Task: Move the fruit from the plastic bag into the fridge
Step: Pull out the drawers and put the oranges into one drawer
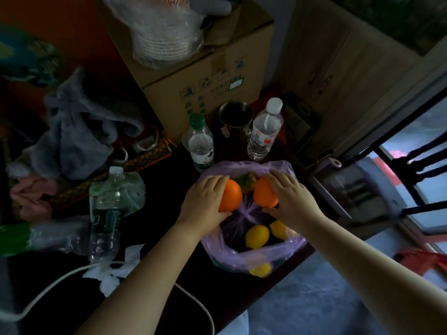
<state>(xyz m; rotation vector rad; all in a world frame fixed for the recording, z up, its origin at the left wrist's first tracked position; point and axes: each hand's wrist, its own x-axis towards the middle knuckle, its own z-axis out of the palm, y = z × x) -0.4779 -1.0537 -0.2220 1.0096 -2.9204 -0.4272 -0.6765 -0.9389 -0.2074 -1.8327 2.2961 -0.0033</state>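
two hands grasping: left hand (205,198) holds orange (231,195), right hand (286,193) second orange (264,193), above purple bag (287,247).

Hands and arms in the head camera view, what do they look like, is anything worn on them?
The left hand and right hand are bare: no gloves, no rings that show. The left forearm and right forearm are bare too, with no sleeve, watch or bracelet within the frame. Dim light hides finer detail.
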